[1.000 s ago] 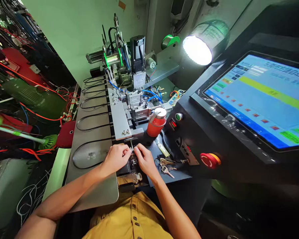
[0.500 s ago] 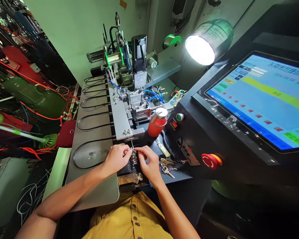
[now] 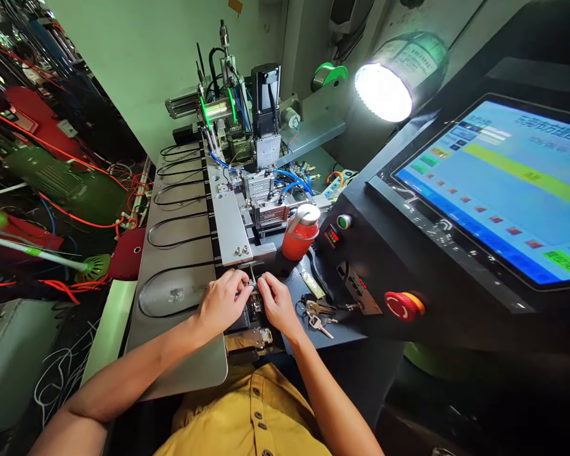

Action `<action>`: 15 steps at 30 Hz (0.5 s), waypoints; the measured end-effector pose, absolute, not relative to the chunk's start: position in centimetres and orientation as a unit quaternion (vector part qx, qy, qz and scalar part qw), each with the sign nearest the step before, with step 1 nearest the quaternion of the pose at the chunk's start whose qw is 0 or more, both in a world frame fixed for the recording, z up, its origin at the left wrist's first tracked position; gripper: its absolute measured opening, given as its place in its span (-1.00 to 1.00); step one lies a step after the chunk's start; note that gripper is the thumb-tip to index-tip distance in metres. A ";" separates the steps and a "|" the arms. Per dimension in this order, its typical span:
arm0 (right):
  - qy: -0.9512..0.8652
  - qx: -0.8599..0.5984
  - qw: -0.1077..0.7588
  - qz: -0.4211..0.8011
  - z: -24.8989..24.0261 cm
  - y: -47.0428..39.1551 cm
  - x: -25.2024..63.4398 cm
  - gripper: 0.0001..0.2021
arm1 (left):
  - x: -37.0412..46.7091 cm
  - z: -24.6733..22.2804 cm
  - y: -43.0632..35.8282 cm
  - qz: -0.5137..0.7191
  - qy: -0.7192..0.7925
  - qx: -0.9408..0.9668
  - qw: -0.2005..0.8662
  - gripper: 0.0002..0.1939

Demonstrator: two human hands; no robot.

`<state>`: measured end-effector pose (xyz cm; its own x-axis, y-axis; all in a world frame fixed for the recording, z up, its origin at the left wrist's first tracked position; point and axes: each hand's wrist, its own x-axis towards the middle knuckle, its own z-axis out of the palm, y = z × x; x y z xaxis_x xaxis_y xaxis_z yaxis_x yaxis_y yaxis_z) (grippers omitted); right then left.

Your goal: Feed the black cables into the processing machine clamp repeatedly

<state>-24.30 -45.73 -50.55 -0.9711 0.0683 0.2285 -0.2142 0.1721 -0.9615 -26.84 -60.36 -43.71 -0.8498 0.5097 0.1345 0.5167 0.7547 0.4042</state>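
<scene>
My left hand (image 3: 224, 299) is closed in a pinch at the small metal fixture (image 3: 255, 305) in front of me. Close on its other side, my right hand (image 3: 276, 303) has its thumb and fingers pressed together. What either pinch holds is too small and too covered by fingers to make out. A thin metal rod (image 3: 252, 272) stands out between the fingertips, below the end of the silver machine plate (image 3: 230, 231). Beside my left hand, a looped black cable (image 3: 145, 288) lies on the grey metal plate (image 3: 190, 370), its end running toward the fixture.
More black cable loops (image 3: 152, 229) lie farther back on the plate. A red bottle (image 3: 298, 242) and keys (image 3: 319, 316) are right of my hands. The control panel has a red stop button (image 3: 401, 306) and a screen (image 3: 503, 190). A bright lamp (image 3: 384, 92) hangs above.
My right hand's fingers have drawn together and turned upward toward the rod. My left hand has stayed nearly in place, its fingers slightly raised.
</scene>
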 end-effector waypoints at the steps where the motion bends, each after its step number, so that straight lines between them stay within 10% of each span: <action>1: -0.757 0.046 0.112 0.642 -50.6 -45.8 -24.2 -0.70 | -26.6 -43.9 -60.6 -0.208 -0.930 -0.301 0.037 -0.86; 9: -0.759 0.041 0.108 0.641 -50.7 -46.0 -24.2 -0.70 | -27.0 -43.7 -61.5 -0.008 -0.819 -0.537 0.203 -0.73; 15: -0.787 0.030 0.110 0.607 -50.5 -44.8 -23.8 -0.70 | -26.9 -42.8 -62.1 -0.020 -0.864 -0.489 0.114 -0.73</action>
<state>-23.84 -44.81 -50.46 -0.9740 0.0867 0.2093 -0.1804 0.2620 -0.9480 -26.94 -62.08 -42.82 -0.4952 0.8414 0.2166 0.8506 0.5203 -0.0765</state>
